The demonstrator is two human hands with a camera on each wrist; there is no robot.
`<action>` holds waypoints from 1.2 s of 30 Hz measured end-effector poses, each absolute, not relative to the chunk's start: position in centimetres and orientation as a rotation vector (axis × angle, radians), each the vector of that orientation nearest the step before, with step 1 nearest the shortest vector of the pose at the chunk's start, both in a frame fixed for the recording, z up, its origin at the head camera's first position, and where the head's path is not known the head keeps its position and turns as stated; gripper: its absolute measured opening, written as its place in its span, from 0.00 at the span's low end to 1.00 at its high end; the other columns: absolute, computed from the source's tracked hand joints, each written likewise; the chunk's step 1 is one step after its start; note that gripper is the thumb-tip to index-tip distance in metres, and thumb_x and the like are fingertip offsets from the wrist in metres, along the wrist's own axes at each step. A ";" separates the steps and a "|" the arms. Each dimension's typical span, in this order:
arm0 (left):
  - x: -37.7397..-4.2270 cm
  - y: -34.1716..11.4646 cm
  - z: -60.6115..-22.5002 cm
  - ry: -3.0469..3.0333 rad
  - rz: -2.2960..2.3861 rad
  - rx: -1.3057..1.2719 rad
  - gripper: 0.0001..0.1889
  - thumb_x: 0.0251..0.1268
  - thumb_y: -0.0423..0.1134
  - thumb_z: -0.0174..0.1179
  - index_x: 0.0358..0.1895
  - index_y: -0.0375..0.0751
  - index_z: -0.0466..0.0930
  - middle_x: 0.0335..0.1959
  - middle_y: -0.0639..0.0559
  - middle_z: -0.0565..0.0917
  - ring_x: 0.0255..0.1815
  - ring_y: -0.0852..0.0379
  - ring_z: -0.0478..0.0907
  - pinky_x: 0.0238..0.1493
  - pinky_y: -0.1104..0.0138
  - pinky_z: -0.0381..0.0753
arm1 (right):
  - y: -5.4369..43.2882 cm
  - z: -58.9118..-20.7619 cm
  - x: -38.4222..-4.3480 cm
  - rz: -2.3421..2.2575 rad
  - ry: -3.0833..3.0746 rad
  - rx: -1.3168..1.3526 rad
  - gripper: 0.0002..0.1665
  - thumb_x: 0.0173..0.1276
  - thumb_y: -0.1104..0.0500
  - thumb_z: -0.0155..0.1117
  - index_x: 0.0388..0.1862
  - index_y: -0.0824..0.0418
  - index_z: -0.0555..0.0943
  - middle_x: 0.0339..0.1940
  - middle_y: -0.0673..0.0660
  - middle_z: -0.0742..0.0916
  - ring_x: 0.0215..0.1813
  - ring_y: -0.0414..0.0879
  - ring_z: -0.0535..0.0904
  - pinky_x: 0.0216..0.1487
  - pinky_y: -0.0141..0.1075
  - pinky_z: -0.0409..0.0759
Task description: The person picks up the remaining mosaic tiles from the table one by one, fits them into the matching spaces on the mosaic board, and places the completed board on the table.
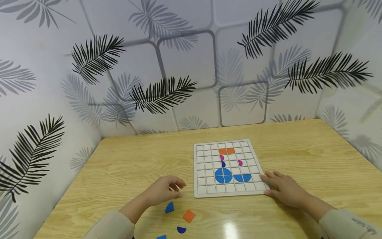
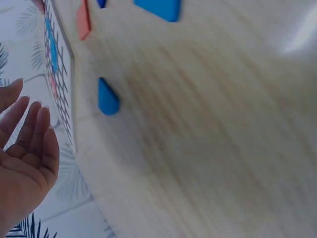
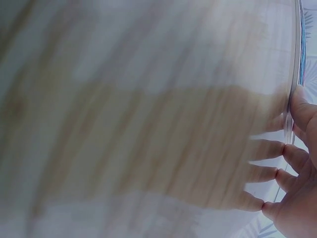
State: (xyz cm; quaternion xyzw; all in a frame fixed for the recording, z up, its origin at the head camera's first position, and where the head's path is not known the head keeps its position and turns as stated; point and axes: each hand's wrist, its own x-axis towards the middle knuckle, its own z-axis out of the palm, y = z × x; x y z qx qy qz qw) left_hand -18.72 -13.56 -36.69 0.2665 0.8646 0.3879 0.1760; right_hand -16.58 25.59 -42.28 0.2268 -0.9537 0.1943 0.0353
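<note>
A white grid board (image 1: 209, 190) lies on the wooden table. It bears two orange squares (image 1: 226, 151), two magenta half-circles (image 1: 240, 163), a dark blue half-circle (image 1: 223, 164), a blue circle (image 1: 220, 172) and a blue half-circle (image 1: 242, 178). My left hand (image 1: 167, 190) hovers just left of the board, fingers loosely bent, nothing held; the left wrist view shows its palm (image 2: 22, 171). Beneath it lies a blue quarter-circle (image 1: 169, 207). My right hand (image 1: 283, 189) rests at the board's near right corner, thumb and forefinger against the edge, other fingertips on the table.
Nearer me lie a loose orange square (image 1: 189, 216), a dark blue half-circle (image 1: 181, 229) and another blue piece (image 1: 161, 237) cut off by the frame. A leaf-patterned wall (image 1: 191, 109) borders the far side of the table (image 1: 134, 159).
</note>
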 end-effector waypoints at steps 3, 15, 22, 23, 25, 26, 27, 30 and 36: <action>-18.3 -14.4 -37.3 2.499 1.048 0.714 0.13 0.55 0.34 0.57 0.44 0.35 0.75 0.41 0.46 0.76 0.39 0.52 0.73 0.37 0.64 0.73 | 25.5 -42.2 -16.5 0.602 -2.937 0.696 0.30 0.57 0.50 0.58 0.55 0.65 0.70 0.55 0.68 0.71 0.56 0.68 0.60 0.48 0.61 0.56; -16.9 -15.8 -39.0 2.595 0.922 0.577 0.15 0.45 0.38 0.65 0.39 0.38 0.76 0.34 0.53 0.75 0.36 0.54 0.71 0.38 0.61 0.71 | 25.5 -42.0 -16.4 0.611 -2.946 0.685 0.30 0.57 0.50 0.58 0.55 0.65 0.70 0.56 0.68 0.70 0.56 0.68 0.60 0.47 0.63 0.56; -16.5 -15.9 -39.5 2.583 0.960 0.562 0.13 0.42 0.36 0.67 0.33 0.38 0.75 0.30 0.53 0.72 0.33 0.55 0.69 0.35 0.64 0.70 | 25.5 -42.2 -16.6 0.611 -2.950 0.673 0.30 0.57 0.50 0.58 0.55 0.65 0.70 0.56 0.68 0.70 0.56 0.68 0.60 0.48 0.62 0.56; -16.5 -15.9 -39.6 2.582 0.965 0.562 0.12 0.42 0.35 0.67 0.32 0.38 0.75 0.29 0.53 0.72 0.32 0.56 0.68 0.34 0.65 0.69 | 25.5 -42.2 -16.6 0.614 -2.951 0.672 0.30 0.57 0.50 0.58 0.55 0.65 0.70 0.56 0.68 0.70 0.57 0.68 0.60 0.48 0.62 0.56; -16.4 -15.8 -39.7 2.585 0.971 0.570 0.11 0.42 0.33 0.66 0.30 0.39 0.74 0.28 0.53 0.71 0.31 0.57 0.67 0.32 0.67 0.68 | 25.5 -42.3 -16.6 0.615 -2.951 0.673 0.30 0.57 0.49 0.58 0.55 0.65 0.70 0.56 0.68 0.70 0.57 0.68 0.60 0.48 0.62 0.56; -16.4 -15.8 -39.8 2.582 0.974 0.572 0.11 0.42 0.32 0.66 0.30 0.39 0.74 0.28 0.53 0.71 0.30 0.57 0.67 0.31 0.68 0.68 | 25.5 -42.4 -16.6 0.617 -2.951 0.673 0.30 0.57 0.49 0.58 0.55 0.65 0.70 0.56 0.68 0.70 0.57 0.68 0.60 0.48 0.62 0.56; -16.4 -15.8 -39.8 2.579 0.976 0.573 0.11 0.42 0.32 0.66 0.30 0.39 0.74 0.27 0.53 0.71 0.30 0.58 0.66 0.31 0.69 0.68 | 25.5 -42.4 -16.6 0.618 -2.950 0.674 0.31 0.57 0.49 0.58 0.55 0.65 0.70 0.56 0.68 0.70 0.57 0.68 0.60 0.48 0.62 0.56; -16.3 -15.8 -39.8 2.574 0.980 0.580 0.10 0.43 0.31 0.65 0.29 0.38 0.73 0.27 0.54 0.71 0.29 0.58 0.67 0.30 0.69 0.68 | 25.5 -42.4 -16.6 0.620 -2.951 0.675 0.31 0.57 0.49 0.58 0.55 0.65 0.70 0.56 0.68 0.70 0.56 0.68 0.60 0.48 0.62 0.56; -16.3 -15.7 -39.8 2.583 0.978 0.606 0.10 0.43 0.30 0.65 0.29 0.40 0.72 0.27 0.55 0.72 0.29 0.59 0.67 0.29 0.70 0.69 | 25.5 -42.2 -16.5 0.614 -2.953 0.675 0.30 0.57 0.50 0.58 0.55 0.65 0.70 0.56 0.68 0.70 0.56 0.68 0.60 0.48 0.62 0.56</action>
